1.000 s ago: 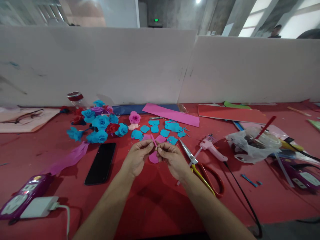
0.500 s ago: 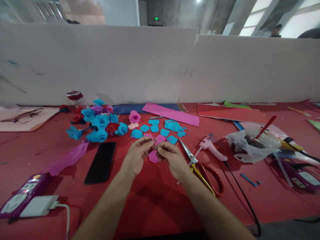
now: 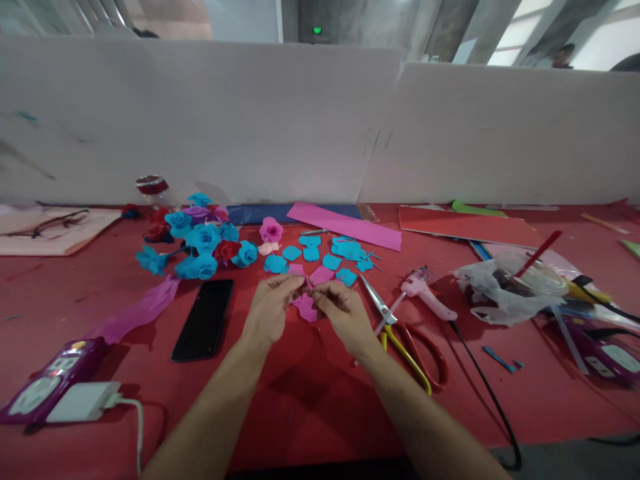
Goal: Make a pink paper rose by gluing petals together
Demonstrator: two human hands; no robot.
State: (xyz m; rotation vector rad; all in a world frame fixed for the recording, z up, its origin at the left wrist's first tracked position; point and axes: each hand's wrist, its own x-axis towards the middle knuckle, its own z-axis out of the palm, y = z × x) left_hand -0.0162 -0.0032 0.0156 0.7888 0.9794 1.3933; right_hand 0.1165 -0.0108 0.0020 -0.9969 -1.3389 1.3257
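My left hand and my right hand meet over the middle of the red table, fingers pinched on a small pink paper strip between them. Its ends are hidden by my fingertips. Pink paper petals lie on the table under and just behind my hands. Beyond them are several blue paper petals and a finished pink paper flower. Scissors with red and yellow handles rest to the right of my right hand, their blades pointing away from me.
Paper flowers in blue, red and purple lie at the left, behind a black phone. A pink glue gun with a black cord and a bagged cup are at the right. Power strips flank both sides; a white partition stands behind.
The view has shifted slightly, moving the scene a little up and right. Both hands stay together at the pink strip, with only small finger movement.
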